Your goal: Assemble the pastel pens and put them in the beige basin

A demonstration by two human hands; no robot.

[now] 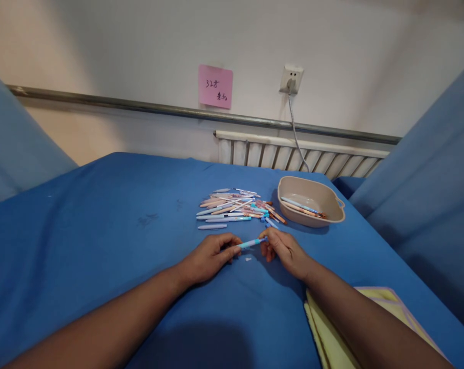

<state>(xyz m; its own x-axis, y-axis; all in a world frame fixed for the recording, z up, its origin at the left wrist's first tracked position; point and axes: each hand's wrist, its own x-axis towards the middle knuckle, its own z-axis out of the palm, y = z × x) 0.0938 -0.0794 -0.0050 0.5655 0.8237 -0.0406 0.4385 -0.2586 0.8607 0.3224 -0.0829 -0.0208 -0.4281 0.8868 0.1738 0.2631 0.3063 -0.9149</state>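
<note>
Between my two hands lies a slim light-blue and lilac pen [251, 243], held nearly level just above the blue cloth. My left hand [212, 253] is closed on its left end, thumb and fingers pinching it. At the other end, the fingers of my right hand [283, 250] pinch the darker blue tip. A small white piece [248, 259] lies on the cloth just below the pen. Beyond my hands is a loose pile of pens and brushes [232, 207] in pale blue, lilac, peach and brown. One lilac pen [212, 226] lies apart at the pile's near side.
A beige plastic basin [335, 210] holding a few pens or brushes stands right of the pile. The yellow folded towel [328, 333] is under my right forearm. Behind the table are a metal rail [147, 106], a radiator [255, 152] and a plugged-in cable [294, 123]. Blue curtains hang at both sides.
</note>
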